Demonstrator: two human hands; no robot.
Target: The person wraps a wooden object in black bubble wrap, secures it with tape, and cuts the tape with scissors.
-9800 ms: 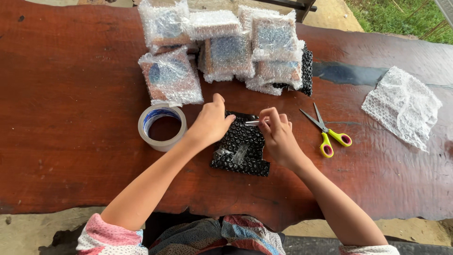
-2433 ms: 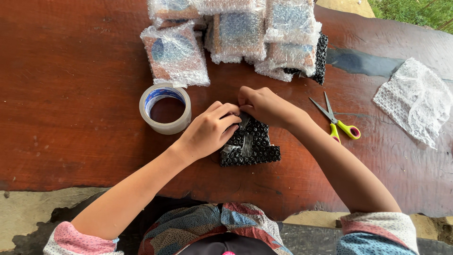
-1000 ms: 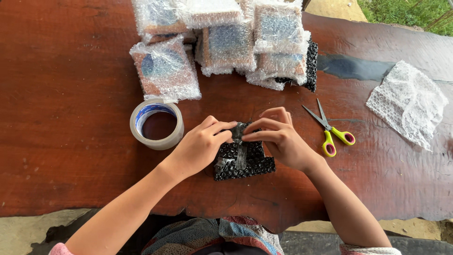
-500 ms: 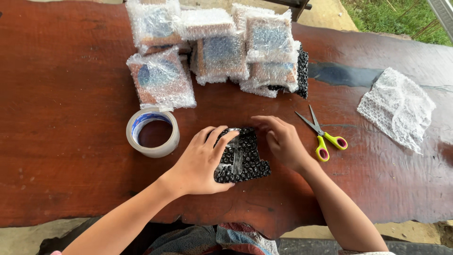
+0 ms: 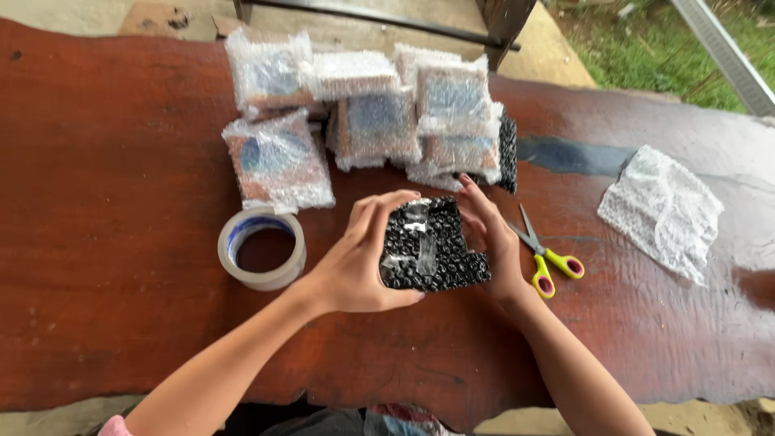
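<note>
Parcel (image 5: 432,254), one, in black bubble wrap, is lying on the red-brown wooden table (image 5: 97,242) near its front edge, between the two hands. Left hand (image 5: 355,262) is clasping its left side, thumb curling under the near edge and fingers arching over the top. Right hand (image 5: 496,246) is pressing flat against its right side, fingers extended rather than closed around it. Strips of clear tape are crossing the upper face of the parcel, so the wrap is looking closed and at least partly taped; whether the sides and underside are sealed cannot be told.

Finished bundles (image 5: 379,113), in clear bubble wrap, are stacking up at the far side of the table: about seven are countable, though overlap is making the count uncertain. One more black-wrapped piece (image 5: 507,153) is standing on edge at the right of that pile.

Tape roll (image 5: 261,249), one, is lying flat just left of the left hand. Scissors (image 5: 542,254), one pair with yellow and pink handles, are lying just right of the right hand, untouched. Loose sheet of clear bubble wrap (image 5: 662,210), one, is lying well apart to the right, unused, suggesting wrapping is continuing beyond this parcel.
</note>
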